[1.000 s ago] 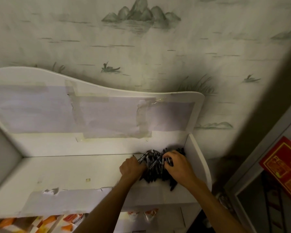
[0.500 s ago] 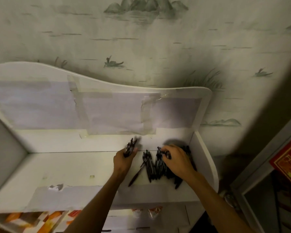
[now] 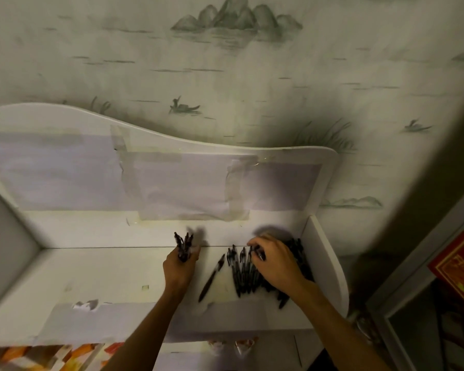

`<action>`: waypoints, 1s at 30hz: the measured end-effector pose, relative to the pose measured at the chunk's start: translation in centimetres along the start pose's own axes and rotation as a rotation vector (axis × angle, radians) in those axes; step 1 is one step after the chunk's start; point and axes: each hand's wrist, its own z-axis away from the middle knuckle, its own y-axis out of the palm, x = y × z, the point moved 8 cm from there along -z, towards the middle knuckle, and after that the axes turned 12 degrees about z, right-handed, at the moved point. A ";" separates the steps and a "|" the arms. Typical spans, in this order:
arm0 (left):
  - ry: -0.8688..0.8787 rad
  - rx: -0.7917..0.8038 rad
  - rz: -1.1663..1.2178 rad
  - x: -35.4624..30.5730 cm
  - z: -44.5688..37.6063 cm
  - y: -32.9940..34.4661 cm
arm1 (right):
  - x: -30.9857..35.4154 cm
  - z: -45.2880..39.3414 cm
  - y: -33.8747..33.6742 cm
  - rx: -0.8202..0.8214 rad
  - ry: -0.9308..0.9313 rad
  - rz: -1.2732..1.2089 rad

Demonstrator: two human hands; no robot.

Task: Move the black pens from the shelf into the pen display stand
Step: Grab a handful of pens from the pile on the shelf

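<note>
The person stands facing a white shelf (image 3: pixel 97 274) set against a wall papered with pale ink mountains and little boats. The left hand (image 3: pixel 178 269) is lifted a little off the shelf board, its fingers curled round a small bunch of black pens (image 3: pixel 183 247) that stick up out of the fist toward the back panel. The right hand (image 3: pixel 275 263) lies over the pile of pens (image 3: pixel 245 271) at the right end of the shelf, close against the side panel (image 3: pixel 324 263). Its fingertips (image 3: pixel 253 250) are bent down and pinch the top of one pen at the far edge of the pile. The rest of the pile lies flat on the board, mostly pointing near to far, with some pens hidden under the palm and wrist. One single pen (image 3: pixel 211 278) lies apart, just left of the pile, slanted, between the two hands. Sheets of pale paper (image 3: pixel 188 188) are taped across the back panel. Far right, a red printed card (image 3: pixel 460 261) hangs on a grey frame. Below the near edge of the shelf, at left, some orange-and-white packaging (image 3: pixel 51 356) shows, too blurred to tell what it is.
</note>
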 end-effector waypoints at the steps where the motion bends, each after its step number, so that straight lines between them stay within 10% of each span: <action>1: -0.006 0.000 -0.029 0.1 0.0 -0.4 | 0.1 0.0 -0.1 0.002 -0.001 0.002; 17: 0.030 0.001 -0.033 -7.3 0.8 -10.7 | 11.0 -2.9 0.6 0.064 -0.151 -0.017; 30: 0.209 -0.105 -0.019 -13.8 3.8 -31.9 | 35.3 -3.9 3.1 0.009 -0.420 -0.051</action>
